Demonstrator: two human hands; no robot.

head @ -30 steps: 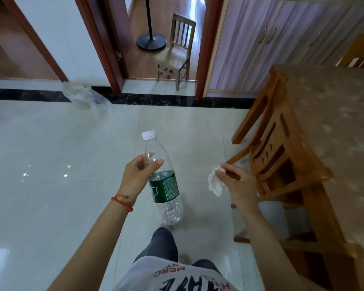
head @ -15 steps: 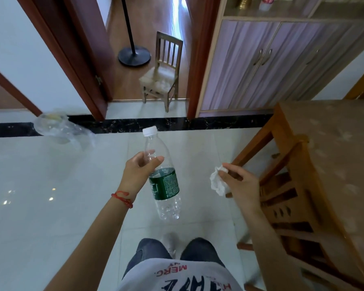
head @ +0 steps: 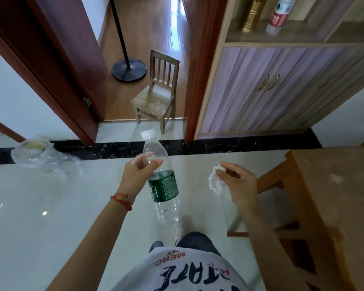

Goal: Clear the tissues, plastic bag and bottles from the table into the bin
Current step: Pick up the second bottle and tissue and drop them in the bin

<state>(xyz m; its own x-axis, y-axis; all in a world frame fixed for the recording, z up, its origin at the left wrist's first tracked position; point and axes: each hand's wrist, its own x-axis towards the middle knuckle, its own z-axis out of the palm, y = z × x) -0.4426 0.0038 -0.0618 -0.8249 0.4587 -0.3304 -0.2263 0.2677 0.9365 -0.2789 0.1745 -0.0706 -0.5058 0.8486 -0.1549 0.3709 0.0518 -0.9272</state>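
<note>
The left hand (head: 138, 175) grips a clear bottle (head: 162, 181) near its neck, fingers curled round it; the right hand (head: 237, 183) pinches a crumpled tissue (head: 214, 182). Both are being carried from the tabletop (head: 332, 185). Next comes dropping them into the bin, possibly the bag-lined thing (head: 36, 154) on the floor, though it is blurred.

Plastic bag (head: 44, 156) on tiled floor (head: 51, 206)

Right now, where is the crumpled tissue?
In the head view, right of centre: the right hand pinches the tissue above the floor, between the bottle and the wooden table.
</note>
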